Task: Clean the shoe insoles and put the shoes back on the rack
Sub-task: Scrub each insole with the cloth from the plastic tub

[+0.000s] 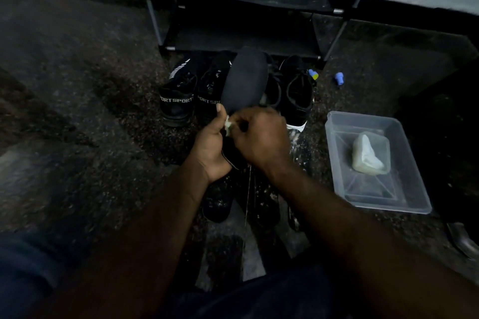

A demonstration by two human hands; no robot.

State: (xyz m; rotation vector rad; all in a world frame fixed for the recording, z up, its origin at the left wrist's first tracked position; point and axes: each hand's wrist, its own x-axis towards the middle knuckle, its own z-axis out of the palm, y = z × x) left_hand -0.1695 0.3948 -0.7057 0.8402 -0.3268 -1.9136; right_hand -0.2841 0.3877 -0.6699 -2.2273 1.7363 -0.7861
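Observation:
A black insole (pixel 245 80) stands upright above the shoes, and my left hand (pixel 211 145) grips its lower end. My right hand (pixel 260 134) is closed on a small pale cloth (pixel 228 125) pressed against the insole near my left thumb. On the floor behind stand two black shoes lettered SPORT (pixel 178 96) and two more black shoes (pixel 298 96), one with a white sole. The black shoe rack (pixel 241 2) stands behind them, its two visible shelves bare.
A clear plastic tub (pixel 412 189) with a pale wet cloth (pixel 368 155) in it sits on the floor at the right. Two small blue objects (pixel 339 77) lie near the rack's right leg. Wet, speckled floor spreads below my hands.

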